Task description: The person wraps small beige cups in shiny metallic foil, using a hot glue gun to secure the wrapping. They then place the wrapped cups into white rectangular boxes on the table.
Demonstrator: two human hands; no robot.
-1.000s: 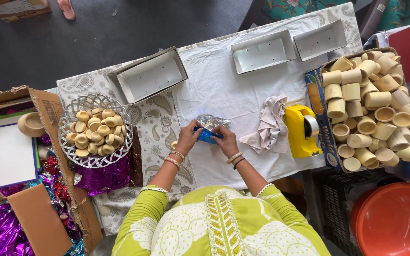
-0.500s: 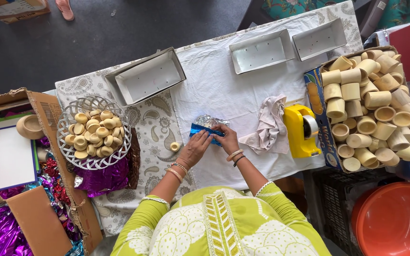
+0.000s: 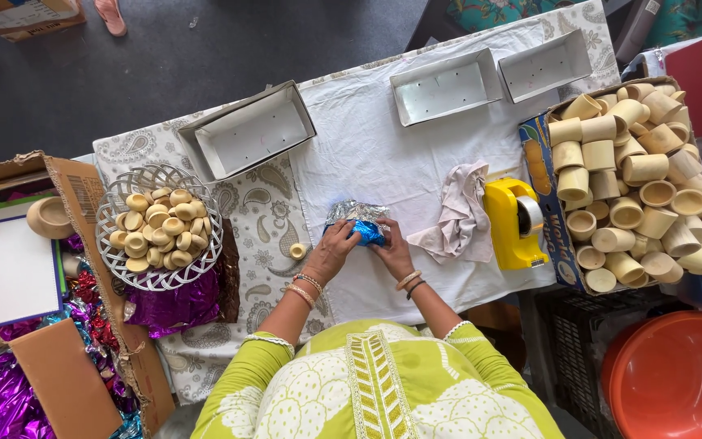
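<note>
- Head view: your left hand (image 3: 333, 250) and right hand (image 3: 392, 250) meet over a small item wrapped in shiny blue foil (image 3: 367, 234), fingers of both clamped on it from either side, at the near middle of the bench covered in white cloth (image 3: 367, 154).
- A crinkled silver foil sheet (image 3: 355, 213) lies touching the blue item on its far side. If you press hard, the thin foil could tear or pull loose.
- A single small tan clay cup (image 3: 297, 251) sits just beside your left wrist; a sideways sweep of that arm could knock it along the bench.
- The silver wire basket of small tan clay cups (image 3: 159, 238) stands farther left, near the bench edge; a nudge could tip it.
- On your right, a crumpled pale cloth (image 3: 457, 215) and a yellow tape dispenser (image 3: 515, 223) lie near; the cloth could snag your right hand.
</note>
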